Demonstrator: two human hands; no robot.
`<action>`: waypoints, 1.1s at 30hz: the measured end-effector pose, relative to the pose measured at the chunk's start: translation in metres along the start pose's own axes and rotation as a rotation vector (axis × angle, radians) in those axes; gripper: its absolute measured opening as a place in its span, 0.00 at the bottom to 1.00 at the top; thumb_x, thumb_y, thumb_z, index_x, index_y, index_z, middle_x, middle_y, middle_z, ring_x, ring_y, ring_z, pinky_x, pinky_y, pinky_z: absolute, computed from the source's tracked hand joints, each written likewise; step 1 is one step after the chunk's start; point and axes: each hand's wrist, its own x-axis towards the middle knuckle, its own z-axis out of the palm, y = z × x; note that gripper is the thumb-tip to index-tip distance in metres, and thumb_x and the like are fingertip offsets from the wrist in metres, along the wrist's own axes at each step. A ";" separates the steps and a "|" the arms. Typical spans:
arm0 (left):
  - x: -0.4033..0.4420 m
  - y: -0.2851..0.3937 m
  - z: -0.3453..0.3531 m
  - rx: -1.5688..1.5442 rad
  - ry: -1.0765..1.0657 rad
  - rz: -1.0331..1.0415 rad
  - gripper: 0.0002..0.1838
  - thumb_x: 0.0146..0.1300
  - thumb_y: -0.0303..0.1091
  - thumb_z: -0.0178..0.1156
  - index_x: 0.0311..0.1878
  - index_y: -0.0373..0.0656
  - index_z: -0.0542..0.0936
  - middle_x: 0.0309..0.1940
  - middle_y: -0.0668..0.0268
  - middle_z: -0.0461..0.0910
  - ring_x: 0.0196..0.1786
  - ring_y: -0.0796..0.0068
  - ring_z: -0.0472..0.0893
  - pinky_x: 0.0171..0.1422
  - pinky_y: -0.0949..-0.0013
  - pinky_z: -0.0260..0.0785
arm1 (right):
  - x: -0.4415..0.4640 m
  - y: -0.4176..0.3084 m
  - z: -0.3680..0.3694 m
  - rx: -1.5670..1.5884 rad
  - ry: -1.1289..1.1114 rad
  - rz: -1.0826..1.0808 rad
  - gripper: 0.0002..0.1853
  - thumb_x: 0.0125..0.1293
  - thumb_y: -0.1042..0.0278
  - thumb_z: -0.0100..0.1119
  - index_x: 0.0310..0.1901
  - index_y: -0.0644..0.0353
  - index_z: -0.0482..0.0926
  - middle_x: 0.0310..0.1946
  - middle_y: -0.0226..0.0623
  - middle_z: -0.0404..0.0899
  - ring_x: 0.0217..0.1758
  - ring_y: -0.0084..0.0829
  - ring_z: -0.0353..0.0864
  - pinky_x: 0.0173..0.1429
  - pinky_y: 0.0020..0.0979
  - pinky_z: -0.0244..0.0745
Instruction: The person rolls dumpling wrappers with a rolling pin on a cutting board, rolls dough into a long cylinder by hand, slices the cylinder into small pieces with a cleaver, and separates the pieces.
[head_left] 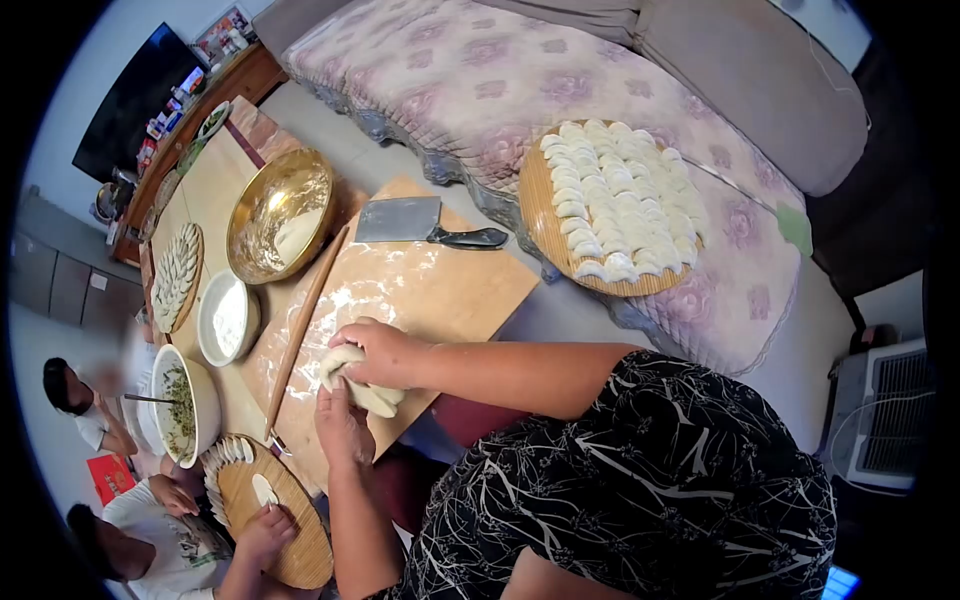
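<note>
A smooth, cream-white, thick loop of soft dough (376,400) sags in folds above the near part of the floury tan wooden board (400,290). The person's right hand (385,352) and left hand (343,430) curl part-closed around it; their palms and part of the loop are hidden. Farther out: 1 brown wooden rolling pin (308,315), 1 black-handled steel cleaver (400,220), 3 bowls (207,400) to the left, 3 round wooden trays (540,215) of dumplings (625,200) too crowded to count, and, left, 2 people in white (175,540), partly cut off
</note>
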 end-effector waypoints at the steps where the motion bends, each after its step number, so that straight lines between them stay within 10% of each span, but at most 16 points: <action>1: -0.008 0.007 0.010 0.007 -0.010 0.003 0.15 0.71 0.35 0.50 0.57 0.41 0.71 0.48 0.64 0.78 0.47 0.74 0.79 0.49 0.70 0.73 | -0.005 0.003 -0.001 0.002 0.011 -0.004 0.22 0.52 0.70 0.64 0.52 0.58 0.76 0.48 0.47 0.74 0.52 0.43 0.76 0.56 0.34 0.72; 8: -0.042 0.036 0.004 0.050 0.128 0.006 0.13 0.68 0.39 0.55 0.50 0.42 0.72 0.30 0.68 0.73 0.26 0.80 0.72 0.26 0.76 0.67 | -0.032 -0.012 -0.027 -0.115 -0.439 0.018 0.30 0.51 0.68 0.67 0.57 0.59 0.70 0.35 0.41 0.79 0.33 0.32 0.80 0.37 0.33 0.76; 16: -0.104 0.065 -0.008 0.226 0.080 -0.025 0.14 0.63 0.34 0.62 0.50 0.45 0.74 0.16 0.77 0.65 0.15 0.85 0.64 0.19 0.80 0.58 | -0.034 -0.104 -0.066 0.732 -0.589 0.412 0.28 0.58 0.79 0.60 0.62 0.58 0.67 0.31 0.33 0.78 0.27 0.20 0.78 0.29 0.23 0.77; 25: -0.135 0.069 -0.018 0.009 -0.407 0.047 0.19 0.66 0.48 0.58 0.52 0.45 0.71 0.18 0.77 0.60 0.18 0.84 0.60 0.21 0.78 0.55 | -0.025 -0.164 -0.007 -0.050 -0.064 -0.689 0.13 0.64 0.65 0.64 0.48 0.59 0.78 0.35 0.23 0.75 0.34 0.16 0.72 0.41 0.21 0.70; 29: -0.137 0.069 -0.014 0.129 -0.501 0.095 0.20 0.66 0.45 0.59 0.55 0.43 0.72 0.27 0.72 0.73 0.30 0.80 0.75 0.36 0.76 0.70 | -0.050 -0.192 0.035 0.831 -0.365 -0.066 0.12 0.69 0.60 0.57 0.48 0.55 0.71 0.32 0.36 0.78 0.28 0.24 0.76 0.35 0.26 0.75; 33: -0.150 0.068 -0.009 0.151 -0.373 0.260 0.22 0.60 0.31 0.65 0.56 0.39 0.71 0.37 0.67 0.78 0.44 0.76 0.78 0.50 0.69 0.73 | -0.063 -0.196 0.047 0.651 -0.466 -0.029 0.16 0.66 0.52 0.60 0.36 0.56 0.70 0.16 0.27 0.67 0.14 0.19 0.63 0.19 0.22 0.61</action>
